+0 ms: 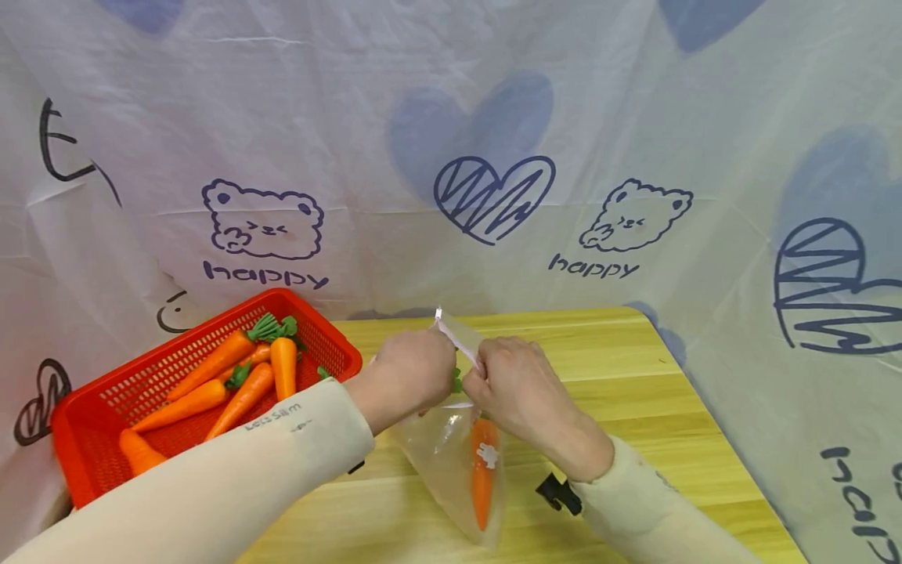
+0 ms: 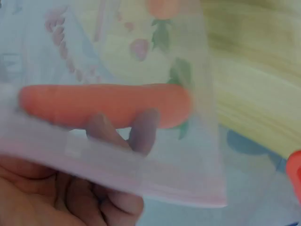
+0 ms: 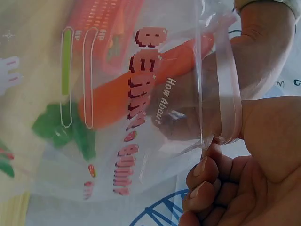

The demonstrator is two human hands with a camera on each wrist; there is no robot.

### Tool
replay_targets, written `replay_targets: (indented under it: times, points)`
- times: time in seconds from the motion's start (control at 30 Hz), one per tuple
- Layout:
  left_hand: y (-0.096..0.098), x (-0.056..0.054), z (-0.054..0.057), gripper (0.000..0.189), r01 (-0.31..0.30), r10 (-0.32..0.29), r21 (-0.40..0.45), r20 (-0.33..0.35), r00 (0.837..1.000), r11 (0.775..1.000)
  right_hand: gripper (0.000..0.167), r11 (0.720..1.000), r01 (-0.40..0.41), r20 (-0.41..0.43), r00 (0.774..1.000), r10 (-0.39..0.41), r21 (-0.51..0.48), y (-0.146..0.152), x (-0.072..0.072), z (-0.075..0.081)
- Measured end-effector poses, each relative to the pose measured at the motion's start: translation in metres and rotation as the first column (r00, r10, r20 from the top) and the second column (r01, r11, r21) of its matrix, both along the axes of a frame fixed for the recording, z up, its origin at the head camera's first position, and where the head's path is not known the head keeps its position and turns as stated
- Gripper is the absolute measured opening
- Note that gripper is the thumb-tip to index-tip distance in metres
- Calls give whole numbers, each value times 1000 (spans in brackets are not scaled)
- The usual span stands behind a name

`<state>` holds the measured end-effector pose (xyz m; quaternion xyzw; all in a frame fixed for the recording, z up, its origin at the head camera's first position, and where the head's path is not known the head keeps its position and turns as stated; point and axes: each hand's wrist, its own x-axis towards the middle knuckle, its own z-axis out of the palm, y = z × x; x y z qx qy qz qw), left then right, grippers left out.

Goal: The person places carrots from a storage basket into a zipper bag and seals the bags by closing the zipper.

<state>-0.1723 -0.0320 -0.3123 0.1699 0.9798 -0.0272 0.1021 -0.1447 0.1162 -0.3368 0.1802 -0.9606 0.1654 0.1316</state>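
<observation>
Evidently, the left hand (image 1: 417, 366) is gripping a carrot (image 2: 106, 100) inside the printed bag (image 1: 433, 458) above the desk (image 1: 648, 423), toward its far edge, while the right hand (image 1: 524, 388) is pinching the bag's rim, ideally holding it wide against snagging the leaves (image 3: 52, 125).

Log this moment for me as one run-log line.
left hand: holding carrot inside clear bag | right hand: pinching bag rim | bag: mouth open, second carrot inside | red basket: more carrots
</observation>
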Motion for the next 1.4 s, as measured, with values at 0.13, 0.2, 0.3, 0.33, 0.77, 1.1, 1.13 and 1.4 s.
replay_targets:
  times: [0.13, 0.2, 0.3, 0.33, 0.77, 1.1, 1.13, 1.4]
  points:
    - [3, -1, -5, 21, 27, -27, 48, 5, 1000, 998, 19, 1000, 24, 26, 999, -24, 1, 1, -1, 0]
    - [2, -2, -5, 22, 56, -56, 57, 3, 998, 997, 20, 999, 42, 29, 999, -42, 9, 4, -2, -1]
    - [-3, -2, -1, 18, 70, -72, 80, 25, 997, 994, 20, 998, 62, 30, 998, -62, 10, 9, -4, -1]
    - [-6, -2, 1, 16, 68, -71, 92, 28, 997, 993, 20, 998, 66, 31, 997, -66, 9, 11, -5, -1]
    - [-77, -6, -4, 27, -43, 26, 211, 84, 996, 976, 15, 993, 104, 117, 988, -98, -51, 35, -11, 12]
    - [-82, 6, 46, 33, -92, 55, 397, 104, 993, 913, 18, 990, 139, 166, 976, -137, 2, 45, -16, 30]
    - [-82, 8, 51, 33, -104, 66, 401, 109, 992, 910, 19, 989, 149, 169, 974, -149, 17, 46, -17, 31]
    - [-79, 10, 50, 25, -48, 31, 156, 110, 993, 987, 27, 981, 148, 70, 985, -157, 125, 45, -26, 13]
